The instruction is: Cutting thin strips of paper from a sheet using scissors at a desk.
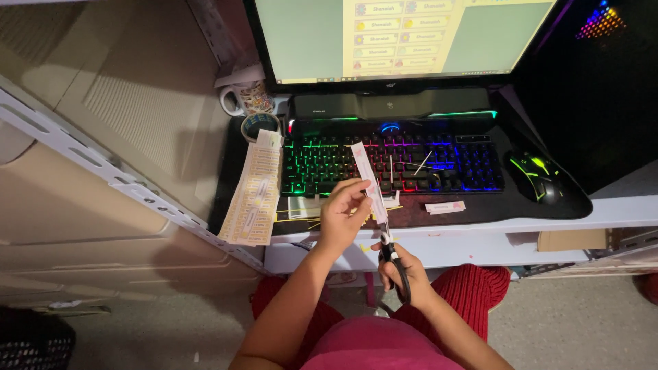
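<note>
My left hand (345,214) pinches a long narrow paper strip (364,173) of printed labels, held upright over the desk's front edge. My right hand (404,273) grips black-handled scissors (389,241), whose blades point up along the strip's lower end. Both hands are just in front of a keyboard (391,163) lit in rainbow colours. My lap, in pink and red clothing, is below.
A sheet of yellow label stickers (253,192) lies left of the keyboard, with a tape roll (259,124) and a mug (245,98) behind it. A mouse (536,175) sits right, cut strips (445,206) lie on the black mat, and a monitor (404,38) stands behind.
</note>
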